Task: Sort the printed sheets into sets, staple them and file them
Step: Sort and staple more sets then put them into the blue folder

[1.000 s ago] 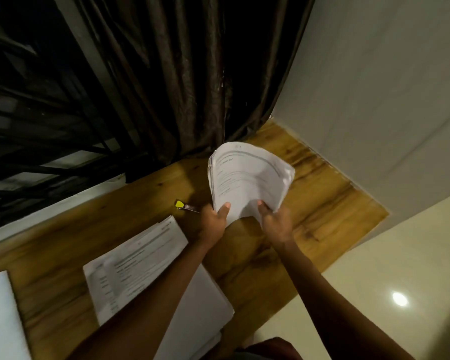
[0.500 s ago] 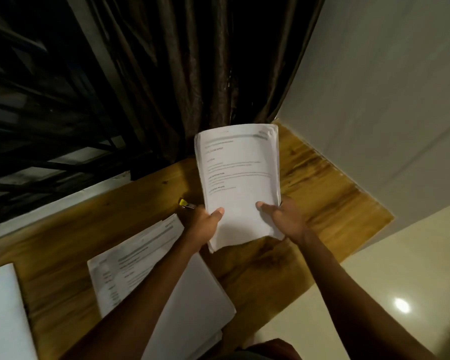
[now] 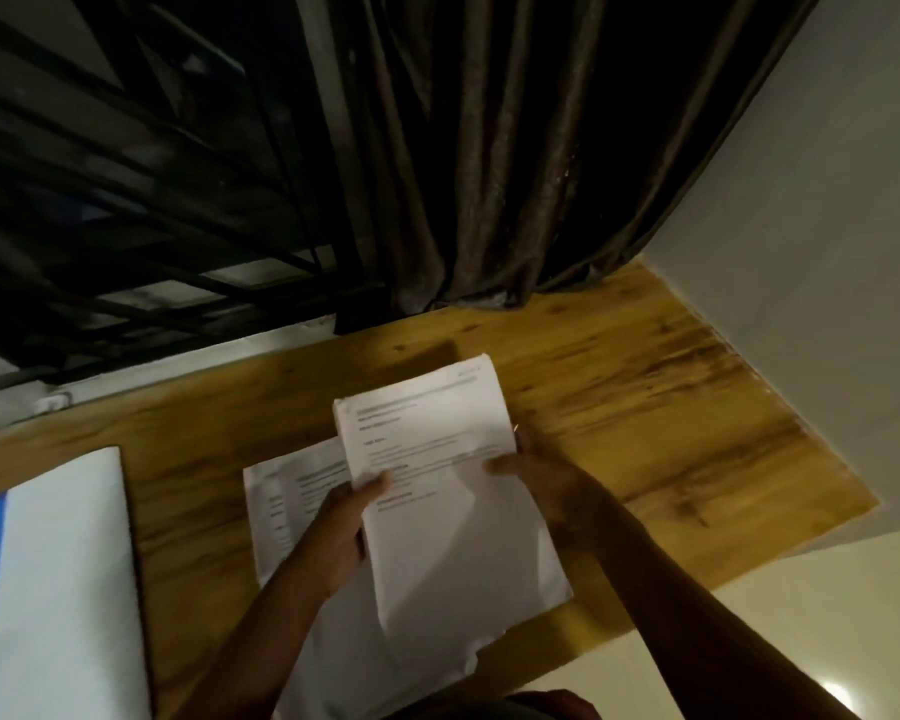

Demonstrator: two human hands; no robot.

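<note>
A stack of printed sheets (image 3: 453, 517) is held over the wooden table (image 3: 645, 407), long axis running near to far, the left hand (image 3: 346, 522) pinching its left edge and the right hand (image 3: 536, 475) gripping its right edge.

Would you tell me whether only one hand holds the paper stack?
No, the left hand and right hand both grip the paper stack.

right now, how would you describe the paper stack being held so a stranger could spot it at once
Start at the wooden desk below the dark curtain. Near its middle, the left hand and right hand grip a thick stack of printed sheets. Unlike the flat printed sheet beside it and the white-and-blue pad further left, it alone is in hands.
</note>
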